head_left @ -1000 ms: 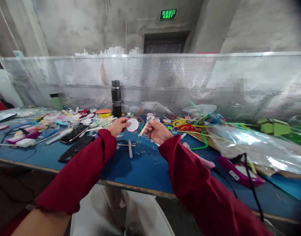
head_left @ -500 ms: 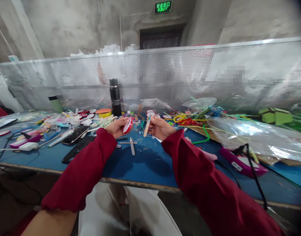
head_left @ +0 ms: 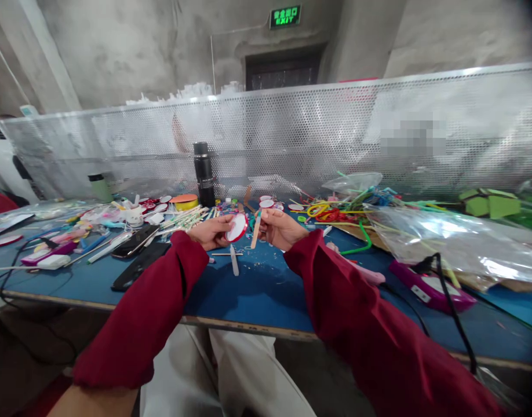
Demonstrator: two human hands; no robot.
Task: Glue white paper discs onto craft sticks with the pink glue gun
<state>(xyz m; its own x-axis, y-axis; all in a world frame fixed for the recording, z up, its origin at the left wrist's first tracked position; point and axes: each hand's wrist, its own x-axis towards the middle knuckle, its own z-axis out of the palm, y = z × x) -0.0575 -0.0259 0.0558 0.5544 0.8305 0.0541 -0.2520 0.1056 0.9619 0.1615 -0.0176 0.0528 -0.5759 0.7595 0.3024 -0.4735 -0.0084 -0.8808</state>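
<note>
My left hand [head_left: 211, 231] is closed on the edge of a round white disc with a red rim [head_left: 237, 228], its white face tipped toward me. Just to the right, my right hand [head_left: 280, 227] pinches a wooden craft stick [head_left: 256, 231] near its upper end, where a bit of teal shows. The stick points downward and looks close to the disc; whether they touch I cannot tell. Below the hands, a white pen-like tube [head_left: 234, 260] lies on the blue table [head_left: 252, 301], beside a thin stick [head_left: 226, 254].
A black bottle [head_left: 204, 174] stands behind my left hand. Phones [head_left: 135, 240], paper straws and a yellow ribbon roll [head_left: 184, 202] lie left. On the right are a green pipe cleaner [head_left: 365, 238], a clear plastic bag [head_left: 448, 243] and a purple device [head_left: 431, 286] with a black cable.
The disc has turned so its white face shows more, and it has moved right, nearer the stick. The stick has shifted slightly left and hangs more upright.
</note>
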